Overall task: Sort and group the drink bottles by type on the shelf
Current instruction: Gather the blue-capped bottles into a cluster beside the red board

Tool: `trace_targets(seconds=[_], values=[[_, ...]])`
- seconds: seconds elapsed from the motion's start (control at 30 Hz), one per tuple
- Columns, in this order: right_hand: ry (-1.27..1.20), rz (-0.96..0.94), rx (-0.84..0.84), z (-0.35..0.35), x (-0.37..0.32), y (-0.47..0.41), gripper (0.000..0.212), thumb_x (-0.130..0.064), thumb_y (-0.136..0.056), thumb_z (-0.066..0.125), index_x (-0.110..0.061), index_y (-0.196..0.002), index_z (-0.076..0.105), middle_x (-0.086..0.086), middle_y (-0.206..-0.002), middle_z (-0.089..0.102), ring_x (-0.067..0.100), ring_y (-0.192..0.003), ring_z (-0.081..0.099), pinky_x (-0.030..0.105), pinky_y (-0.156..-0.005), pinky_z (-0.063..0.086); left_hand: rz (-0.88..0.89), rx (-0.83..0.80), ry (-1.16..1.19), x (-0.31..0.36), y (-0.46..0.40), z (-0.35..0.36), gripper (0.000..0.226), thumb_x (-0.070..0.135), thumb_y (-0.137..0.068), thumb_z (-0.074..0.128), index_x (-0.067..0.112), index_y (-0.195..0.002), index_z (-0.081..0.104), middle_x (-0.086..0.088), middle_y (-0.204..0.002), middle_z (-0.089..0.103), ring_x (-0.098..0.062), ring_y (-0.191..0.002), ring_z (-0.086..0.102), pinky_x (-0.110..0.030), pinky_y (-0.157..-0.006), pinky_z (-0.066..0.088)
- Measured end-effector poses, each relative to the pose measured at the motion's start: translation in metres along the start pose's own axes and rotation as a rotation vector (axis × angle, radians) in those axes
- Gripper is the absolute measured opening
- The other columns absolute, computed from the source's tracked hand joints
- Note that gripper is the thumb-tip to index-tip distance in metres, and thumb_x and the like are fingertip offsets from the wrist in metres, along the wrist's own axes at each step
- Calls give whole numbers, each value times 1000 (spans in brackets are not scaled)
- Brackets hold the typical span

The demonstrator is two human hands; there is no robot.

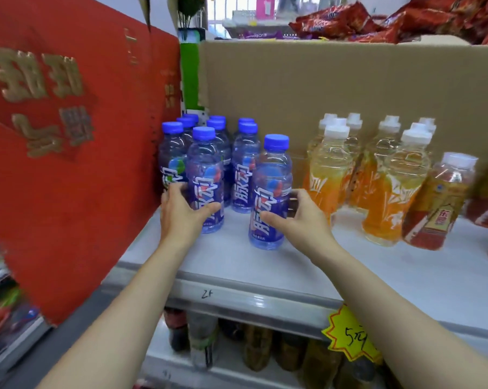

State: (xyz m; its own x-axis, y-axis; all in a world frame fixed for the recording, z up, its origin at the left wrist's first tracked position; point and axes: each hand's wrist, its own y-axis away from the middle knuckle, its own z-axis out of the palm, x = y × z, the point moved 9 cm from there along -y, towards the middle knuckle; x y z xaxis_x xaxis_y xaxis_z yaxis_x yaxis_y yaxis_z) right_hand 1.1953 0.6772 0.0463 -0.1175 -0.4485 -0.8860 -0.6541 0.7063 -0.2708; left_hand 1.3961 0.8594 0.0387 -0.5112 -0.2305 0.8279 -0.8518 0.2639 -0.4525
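Observation:
Several blue-capped, blue-labelled bottles stand grouped at the left of the white shelf point(265, 265). My left hand point(181, 211) grips the front-left blue bottle point(204, 178) low on its body. My right hand point(299, 217) grips the front-right blue bottle point(270, 189), which stands a little forward of the group. To the right stand several white-capped orange bottles point(391, 178). A gold-and-red labelled bottle point(439, 203) leans at the orange group's right side.
A red box with gold characters point(68, 164) walls the shelf's left side. A cardboard box point(321, 80) stands behind the bottles, with red snack packs point(377, 21) on top. A yellow price tag point(349, 335) hangs on the shelf edge. Dark bottles point(256, 346) fill the lower shelf.

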Motion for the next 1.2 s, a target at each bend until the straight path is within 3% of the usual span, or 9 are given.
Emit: trace_targets(seconds=[0.1,0.33,0.5,0.77,0.9,1.1,1.2], values=[[-16,15,-45,13,-6,-5,61,-28,-85,83,-22,-134,47,-6,-129,62,12,-112,62,30,-89,57,-17,-14,56,-9,-1,1,73,30,-63,96,16,-124,58,-8,-123,59,-19,-99,65,-38,-96,53],[-44,73,-189,30,-6,-13,66,-21,-89,78,-23,-144,42,-4,-133,61,13,-113,61,34,-90,57,-183,-44,316,-31,0,0,54,13,-75,89,9,-119,58,-2,-102,64,-7,-82,63,-30,-80,54],[-54,69,-229,45,-9,-22,68,-21,-87,80,-23,-144,43,-4,-130,62,14,-112,63,37,-92,59,-214,-31,380,-39,-5,3,45,12,-76,88,14,-114,62,3,-95,67,-13,-85,66,-39,-86,58],[-87,33,-183,69,-9,-41,72,-22,-83,84,-22,-143,44,-9,-124,60,14,-113,61,37,-95,58,-253,17,474,-49,-6,0,40,12,-78,86,18,-111,64,-6,-104,70,-20,-90,69,-38,-82,57],[-97,21,-153,75,-7,-49,75,-23,-81,86,-21,-144,45,-7,-126,62,15,-114,62,38,-96,58,-283,49,488,-53,-7,-2,39,13,-78,86,18,-110,65,-5,-105,71,-19,-93,71,-45,-90,59],[-85,4,-90,78,-2,-53,64,-30,-80,87,-18,-133,54,-6,-122,67,9,-100,66,21,-78,56,-319,83,492,-56,-10,-3,33,14,-79,86,23,-104,66,1,-102,72,-21,-97,72,-49,-91,59],[-39,-34,-51,77,-2,-52,58,-35,-80,86,-22,-128,57,-8,-118,68,8,-98,66,23,-80,56,-341,79,491,-56,-13,-2,29,14,-79,86,26,-99,67,1,-100,72,-21,-97,72,-49,-91,59]])
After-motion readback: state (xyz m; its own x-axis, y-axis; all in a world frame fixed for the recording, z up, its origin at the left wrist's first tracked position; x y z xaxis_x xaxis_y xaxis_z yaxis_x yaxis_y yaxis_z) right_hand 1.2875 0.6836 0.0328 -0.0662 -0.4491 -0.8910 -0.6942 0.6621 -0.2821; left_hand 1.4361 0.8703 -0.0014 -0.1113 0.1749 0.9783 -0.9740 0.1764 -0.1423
